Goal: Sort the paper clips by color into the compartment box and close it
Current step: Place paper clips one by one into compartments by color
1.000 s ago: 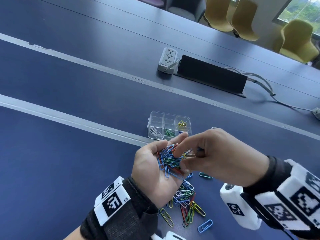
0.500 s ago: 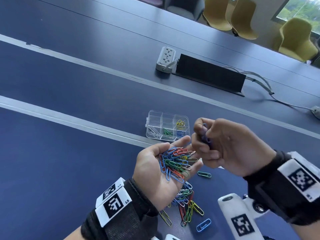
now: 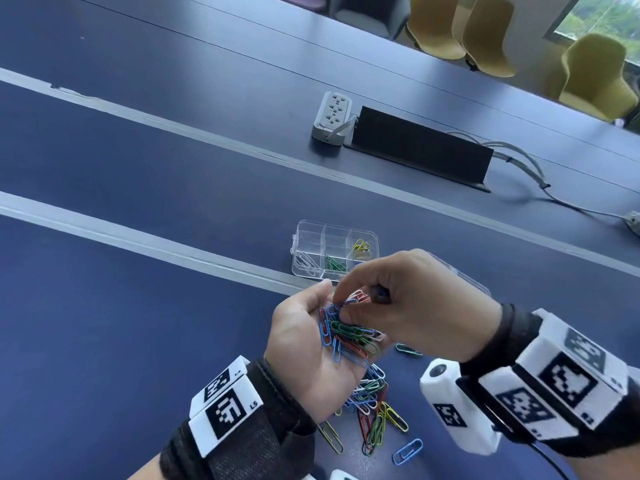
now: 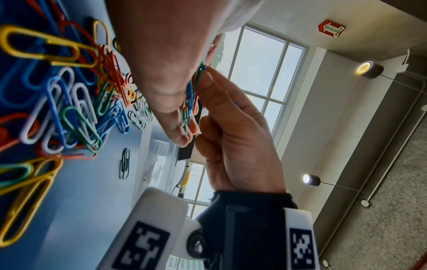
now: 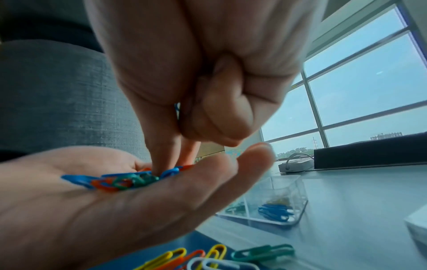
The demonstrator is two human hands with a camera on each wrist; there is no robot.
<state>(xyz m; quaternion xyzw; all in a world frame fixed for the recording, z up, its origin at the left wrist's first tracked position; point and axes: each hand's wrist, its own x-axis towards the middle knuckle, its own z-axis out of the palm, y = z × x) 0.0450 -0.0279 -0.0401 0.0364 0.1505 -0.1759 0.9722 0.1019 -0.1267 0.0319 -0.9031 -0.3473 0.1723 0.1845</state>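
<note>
My left hand (image 3: 308,330) lies palm up with a heap of mixed paper clips (image 3: 348,336) on it. My right hand (image 3: 341,306) is above the heap, its index finger and thumb down among the clips. Its curled fingers keep blue paper clips (image 5: 176,107) tucked in. The clear compartment box (image 3: 332,226) stands open just beyond the hands, with white clips (image 3: 304,263), green clips (image 3: 334,264), yellow clips (image 3: 360,244) and blue clips (image 5: 275,211) in separate compartments. A loose pile of clips (image 3: 372,407) lies on the table under my left hand.
Stray clips lie by the pile: a blue one (image 3: 408,451), a green one (image 3: 408,349). Farther back are a power strip (image 3: 331,114), a black cable flap (image 3: 419,148) and grey cables (image 3: 526,164). Yellow chairs (image 3: 595,77) stand beyond the table.
Half a second ago my right hand was raised off the heap with a blue clip in its fingers. It has come back down onto the clips in my left palm.
</note>
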